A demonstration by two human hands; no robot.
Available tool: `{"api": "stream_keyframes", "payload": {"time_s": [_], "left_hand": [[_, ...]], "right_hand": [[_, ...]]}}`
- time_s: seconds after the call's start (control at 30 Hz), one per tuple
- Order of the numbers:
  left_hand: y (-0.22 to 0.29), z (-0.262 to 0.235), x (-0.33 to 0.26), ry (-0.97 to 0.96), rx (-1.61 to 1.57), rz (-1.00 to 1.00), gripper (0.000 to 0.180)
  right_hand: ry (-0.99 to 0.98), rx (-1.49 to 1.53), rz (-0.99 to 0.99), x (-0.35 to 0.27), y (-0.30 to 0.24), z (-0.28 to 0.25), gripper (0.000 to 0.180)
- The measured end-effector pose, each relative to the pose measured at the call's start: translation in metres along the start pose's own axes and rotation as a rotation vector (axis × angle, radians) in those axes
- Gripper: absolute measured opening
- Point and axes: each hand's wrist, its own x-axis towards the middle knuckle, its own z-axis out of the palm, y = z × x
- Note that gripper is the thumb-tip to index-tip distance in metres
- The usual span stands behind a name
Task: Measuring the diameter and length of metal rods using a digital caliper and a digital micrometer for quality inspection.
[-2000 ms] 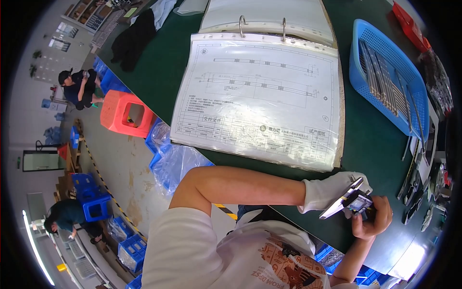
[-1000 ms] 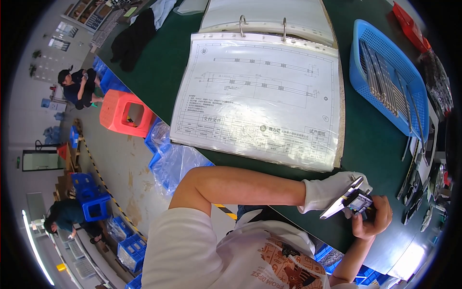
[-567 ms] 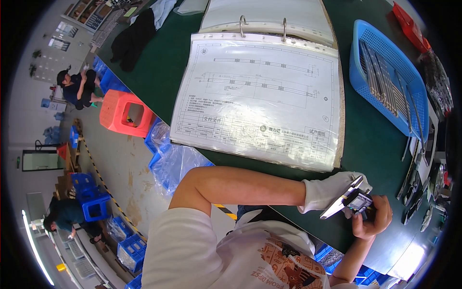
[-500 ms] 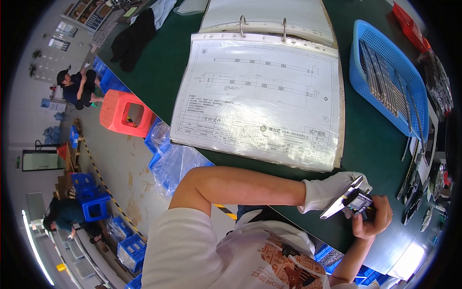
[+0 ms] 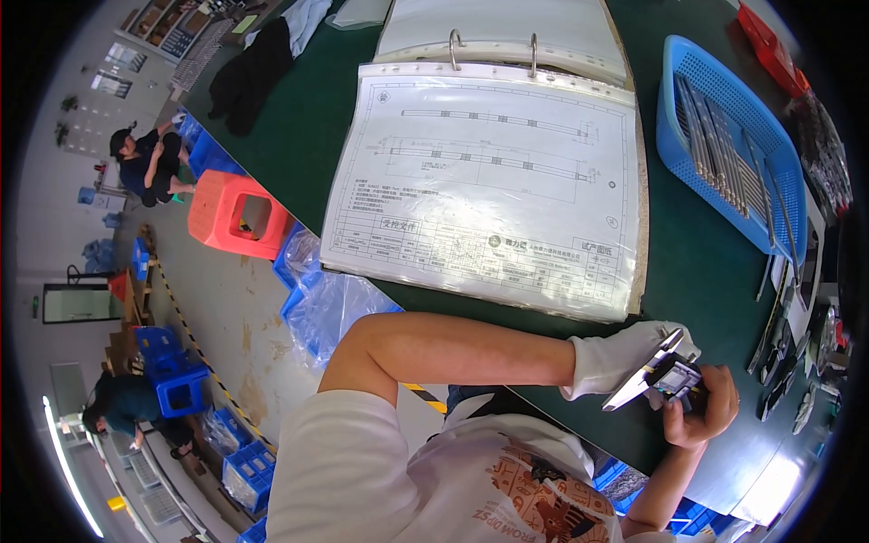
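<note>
A digital caliper (image 5: 675, 379) with a small display and pale metal jaws is held over the green table's near right edge. My left hand (image 5: 625, 356), in a white glove, reaches in from the left and closes around the caliper's far side; its fingertips are mostly hidden behind the tool. My right hand (image 5: 713, 407), bare, pinches the caliper body near the display with thumb and bent fingers. Whether anything sits between the jaws cannot be made out. Beyond my hands lies an open ring binder (image 5: 489, 195) with a technical drawing in a clear sleeve.
At the right a blue perforated basket (image 5: 674, 136) holds several metal rods (image 5: 715, 149). Past it lie assorted hand tools (image 5: 776, 362) and a red bin (image 5: 769, 45). A dark cloth (image 5: 253, 77) rests at the far left. A red stool (image 5: 217, 213) stands off the table; two people work beyond.
Both hands and the caliper have stayed almost still. In the background, one person's arm has shifted slightly.
</note>
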Motion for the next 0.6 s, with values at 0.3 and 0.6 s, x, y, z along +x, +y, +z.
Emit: {"api": "stream_keyframes", "payload": {"time_s": [0.3,0.6], "left_hand": [[-0.0004,-0.0019,0.0003,0.002,0.036,0.01,0.021],[0.0004,-0.0014,-0.0002,0.021,0.012,-0.047,0.021]], "right_hand": [[-0.015,0.014,0.011,0.0002,0.0001,-0.001,0.043],[-0.024,0.002,0.007,-0.0007,0.001,-0.0014,0.043]]}}
